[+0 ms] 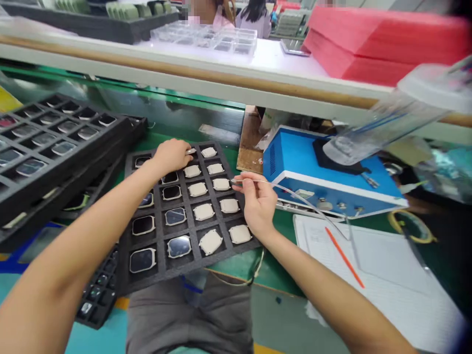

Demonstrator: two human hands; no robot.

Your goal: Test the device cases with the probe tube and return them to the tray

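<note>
A black foam tray point(162, 269) lies in front of me, its compartments holding dark-screened watch faces point(179, 246) in the left columns and beige watch cases point(204, 212) in the right ones. My left hand point(172, 156) reaches over the far side of the tray. Its fingers are closed at a small beige watch case point(191, 151), partly hidden by the hand. Above the tray's right edge, my right hand point(258, 199) pinches the end of a thin pale tube point(295, 191), its tip pointing left. The tube trails down to the right, past the blue machine.
A blue box machine point(313, 169) with knobs carries a clear cylinder point(391, 123). Written sheets point(398, 295) and an orange stick point(344, 257) lie at right, near a tape roll point(412, 226). Stacked foam trays point(47, 147) stand at left. Red foam blocks point(383, 42) top the shelf.
</note>
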